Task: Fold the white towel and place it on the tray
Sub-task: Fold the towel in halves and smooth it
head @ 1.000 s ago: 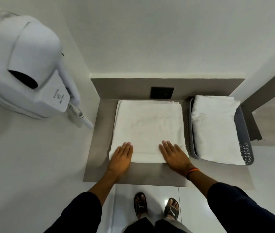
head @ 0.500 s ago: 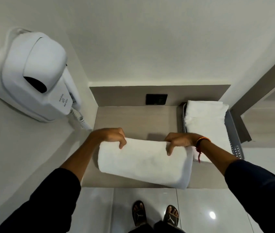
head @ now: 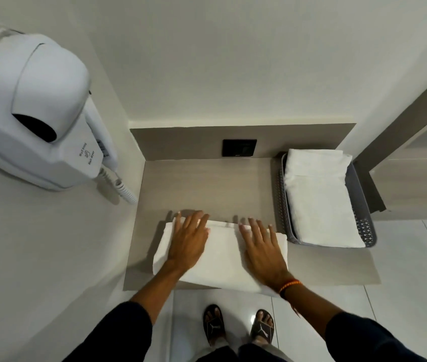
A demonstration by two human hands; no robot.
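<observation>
The folded white terry towel (head: 220,259) lies along the front edge of the beige laminate counter (head: 207,184), its near side slightly overhanging that edge. Both hands rest flat on top of it, fingers spread and extended: the left hand (head: 189,241) over the towel's left half, the right hand (head: 260,249) over its right half. Neither hand grips anything; both palms are open and pressing downward, evidently to flatten the fold and set the crease so the bundle holds its shape when lifted. The grey perforated plastic tray (head: 364,226) stands at the counter's right rear corner, just beside the towel's right end, and already contains another folded white towel (head: 319,197) that covers most of its floor. In my judgement folding is at or near completion, and transfer to the tray is not yet done. The new towel will probably have to go on top of the one present. A white wall-mounted hair dryer (head: 37,111) hangs to the left, clear of the work.
</observation>
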